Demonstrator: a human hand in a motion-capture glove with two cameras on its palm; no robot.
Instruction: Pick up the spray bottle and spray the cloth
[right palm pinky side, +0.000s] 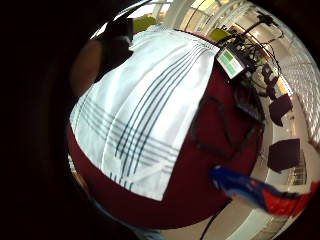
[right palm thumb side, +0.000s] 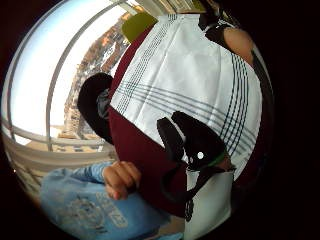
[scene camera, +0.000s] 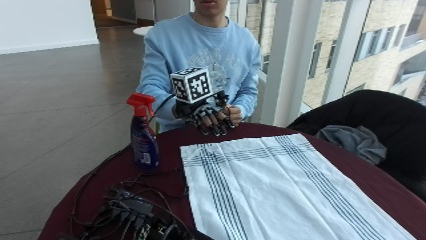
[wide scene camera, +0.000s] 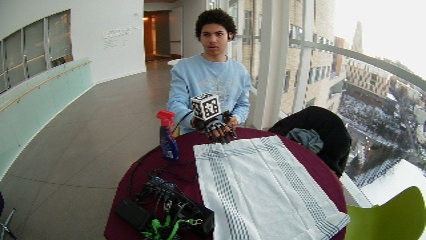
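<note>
A tangle of black electronics and cables (scene camera: 130, 215) crowds the lower left of the outside view, at the near edge of a round table draped in a dark red cloth (scene camera: 359, 175). A white cloth with blue-grey stripes (scene camera: 279, 190) lies flat across the table's centre and right, running from the near edge toward the seated person. Left of it, the spray bottle (scene camera: 143, 132), blue with a red trigger head, stands upright on the table, apart from the cloth. At the far edge, just past the cloth's end, the black-gloved right hand (scene camera: 210, 116) hangs above the table with fingers relaxed, slightly spread and pointing down, holding nothing. Behind it sits a person in a light blue sweatshirt (scene camera: 200, 55). At right, a dark chair (scene camera: 373, 112) holds a grey garment (scene camera: 349, 139). Beyond, grey floor stretches left, with tall windows and white columns at right.
</note>
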